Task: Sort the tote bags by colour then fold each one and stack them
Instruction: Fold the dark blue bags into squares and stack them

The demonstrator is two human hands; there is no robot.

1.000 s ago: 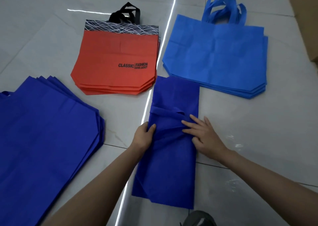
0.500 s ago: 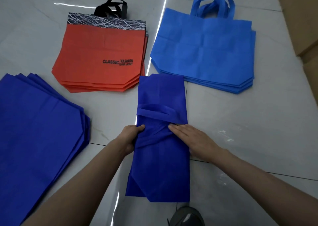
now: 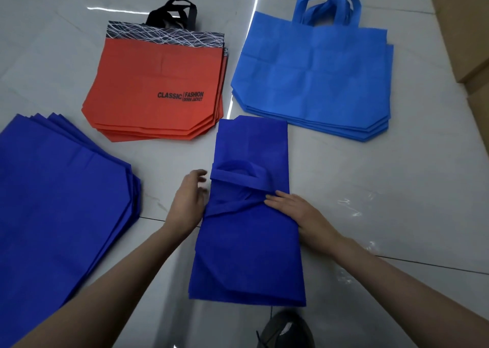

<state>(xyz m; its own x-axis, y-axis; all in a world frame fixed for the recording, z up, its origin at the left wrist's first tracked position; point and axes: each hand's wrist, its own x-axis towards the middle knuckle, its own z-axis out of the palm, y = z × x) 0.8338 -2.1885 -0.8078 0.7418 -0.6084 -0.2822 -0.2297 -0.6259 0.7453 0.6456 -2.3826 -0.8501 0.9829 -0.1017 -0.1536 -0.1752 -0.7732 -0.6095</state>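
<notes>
A dark blue tote bag [image 3: 251, 249] lies folded into a long strip on the floor in front of me, its handles laid across the middle. My right hand [image 3: 299, 215] presses flat on its right side, fingertips at the handles. My left hand [image 3: 189, 202] hovers just off the strip's left edge, fingers apart, holding nothing. Three sorted piles lie around it: dark blue bags [image 3: 58, 210] at the left, orange bags [image 3: 158, 93] printed CLASSIC FASHION at the back, light blue bags [image 3: 315, 77] at the back right.
Everything lies on a glossy pale tiled floor [image 3: 383, 189]. A grey shoe tip [image 3: 285, 329] shows at the bottom edge below the folded bag. A cardboard box [image 3: 468, 30] stands along the right edge.
My left hand has let go of the folded bag's left edge and opened beside it. My right hand stays pressed on the bag. The camera view has shifted slightly.
</notes>
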